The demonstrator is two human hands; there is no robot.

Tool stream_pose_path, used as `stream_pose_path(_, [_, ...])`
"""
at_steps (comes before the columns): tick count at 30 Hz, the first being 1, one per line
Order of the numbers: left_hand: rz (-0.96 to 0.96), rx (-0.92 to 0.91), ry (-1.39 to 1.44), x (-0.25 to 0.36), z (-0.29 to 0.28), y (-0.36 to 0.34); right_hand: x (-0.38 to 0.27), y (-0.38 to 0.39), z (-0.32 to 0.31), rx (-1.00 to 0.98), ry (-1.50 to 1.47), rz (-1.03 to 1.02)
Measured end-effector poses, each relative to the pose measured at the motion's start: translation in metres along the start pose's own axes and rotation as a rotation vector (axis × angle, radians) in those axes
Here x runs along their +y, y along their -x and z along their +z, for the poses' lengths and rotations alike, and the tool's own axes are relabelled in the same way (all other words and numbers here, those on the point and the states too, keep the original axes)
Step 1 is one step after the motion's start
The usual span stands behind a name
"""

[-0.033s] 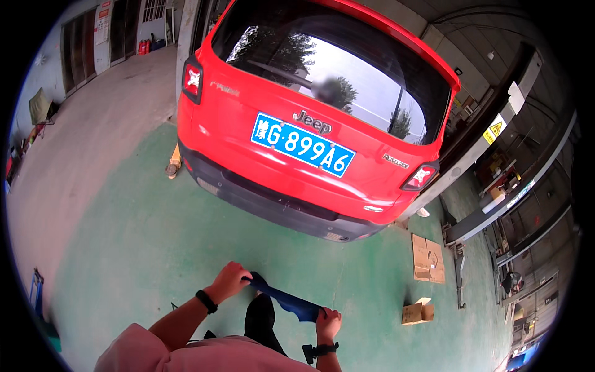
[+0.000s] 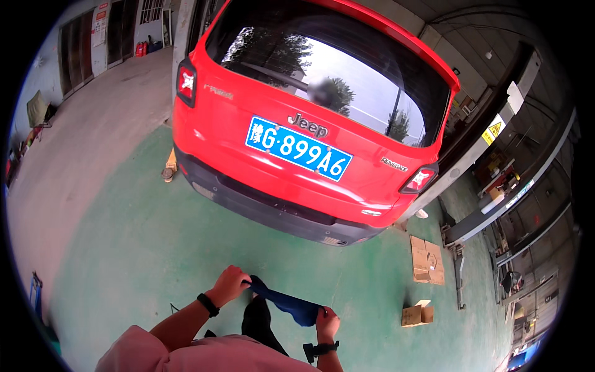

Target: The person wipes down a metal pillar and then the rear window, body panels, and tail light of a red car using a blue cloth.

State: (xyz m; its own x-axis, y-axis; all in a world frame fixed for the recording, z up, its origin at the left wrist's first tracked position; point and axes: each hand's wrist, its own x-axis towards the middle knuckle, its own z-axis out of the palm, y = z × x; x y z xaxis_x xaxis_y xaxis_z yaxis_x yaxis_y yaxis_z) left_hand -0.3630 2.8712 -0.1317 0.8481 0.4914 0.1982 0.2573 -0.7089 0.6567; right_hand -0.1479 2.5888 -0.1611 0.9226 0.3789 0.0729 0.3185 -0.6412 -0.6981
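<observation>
My left hand (image 2: 232, 282) grips one end of a dark blue cloth (image 2: 286, 302), and my right hand (image 2: 327, 322) grips the other, so it stretches between them low in the head view, sagging a little along its lower edge. A dark band is on my left wrist and a black device is strapped to my right. Above and beyond my hands is the rear of a red car (image 2: 297, 158), with tail lamps, a blue number plate and a dark bumper (image 2: 273, 211); neither hand touches it.
Grey lift posts (image 2: 520, 87) flank the car. Flattened cardboard (image 2: 426, 260) and an open box (image 2: 417, 315) lie right on the green floor (image 2: 142, 248). A yellow wheeled tool (image 2: 169, 164) is behind the bumper's left. Red extinguishers (image 2: 142, 49) and dark doors (image 2: 77, 49) are back left.
The car sits slightly further left and lower in the view. My hands and the cloth have shifted slightly down and left, with both hands still gripping it.
</observation>
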Motion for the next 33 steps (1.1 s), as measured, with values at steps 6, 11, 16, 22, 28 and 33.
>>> stream_pose_path(6, [0.001,-0.079,0.039,0.021,0.000,-0.153,0.009,-0.212,0.055,0.254,-0.042,-0.012])
stream_pose_path(11, [0.236,0.023,0.296,0.075,-0.063,-0.301,-0.143,-0.315,0.007,0.558,-0.468,-0.193])
stream_pose_path(16, [0.366,0.297,0.436,0.086,-0.116,-0.394,-0.270,-0.433,0.017,0.709,-0.242,-0.747])
stream_pose_path(22, [0.116,0.466,0.349,-0.045,-0.198,-0.435,-0.388,-0.450,0.107,0.640,0.357,-0.612])
stream_pose_path(28, [-0.316,0.656,0.356,-0.195,-0.277,-0.383,-0.486,-0.376,0.227,0.552,0.425,-0.892])
stream_pose_path(33, [-0.177,1.164,0.595,-0.298,-0.388,-0.368,-0.616,-0.330,0.312,0.193,0.296,-1.112])
